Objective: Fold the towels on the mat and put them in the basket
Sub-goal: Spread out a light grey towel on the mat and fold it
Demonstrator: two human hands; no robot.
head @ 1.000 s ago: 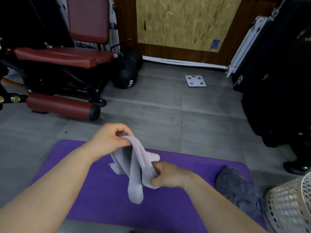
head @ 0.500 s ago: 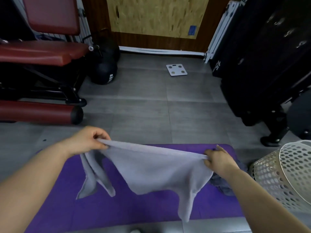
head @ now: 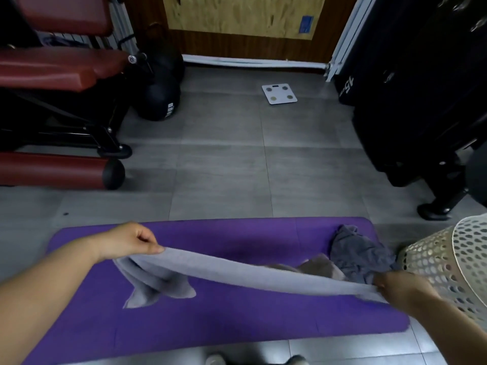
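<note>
A light grey towel point(head: 237, 272) is stretched out in a long band above the purple mat point(head: 237, 320). My left hand point(head: 129, 242) pinches its left corner, and loose cloth hangs from there onto the mat. My right hand point(head: 403, 289) pinches the opposite corner near the mat's right end. A dark grey towel point(head: 361, 250) lies crumpled on the right end of the mat, with another brownish-grey piece point(head: 320, 267) beside it. The white perforated basket point(head: 448, 262) stands at the right, just beyond my right hand.
A red padded exercise bench point(head: 60, 67) with a red roller point(head: 52, 169) stands at the left. Dark medicine balls point(head: 158, 101) sit beside it. A white bathroom scale point(head: 279, 94) lies on the grey floor. Black equipment point(head: 421, 101) fills the right side.
My hands moved apart and lower, stretching the light grey towel from a bunched hold into a long taut band over the mat. The view shifted right, bringing the basket in.
</note>
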